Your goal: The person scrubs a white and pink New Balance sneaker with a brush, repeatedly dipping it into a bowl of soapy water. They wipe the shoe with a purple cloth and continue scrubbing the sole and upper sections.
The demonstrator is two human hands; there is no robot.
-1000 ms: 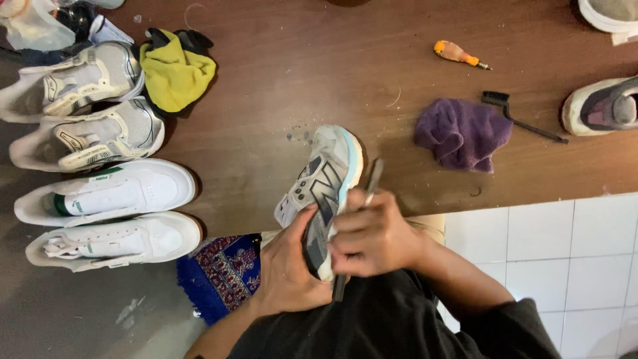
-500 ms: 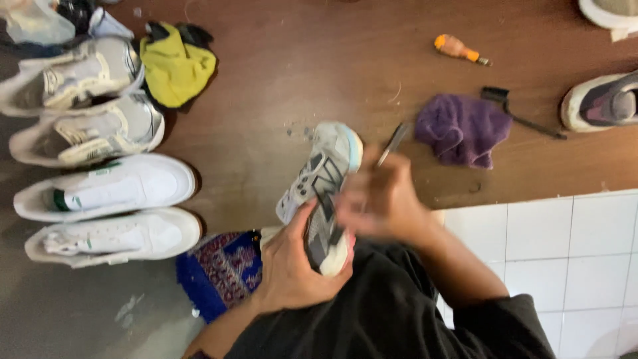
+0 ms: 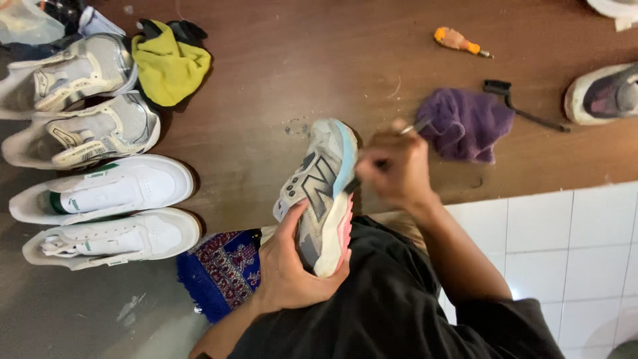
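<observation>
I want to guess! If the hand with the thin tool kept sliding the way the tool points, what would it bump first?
Probably the purple cloth: the right hand aims its thin tool up-right, and the tip looks almost at the cloth's edge, though depth is unclear.

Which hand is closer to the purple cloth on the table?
Right. The right hand sits just beside the purple cloth, its thin tool reaching the cloth's edge. The left hand grips the sneaker, farther away.

4 shoes (image 3: 100, 179) left, cloth (image 3: 465, 125) right, on table (image 3: 279, 73)

Right hand (image 3: 397, 169) slid brush (image 3: 382, 159) toward shoe's (image 3: 321, 193) toe
</observation>
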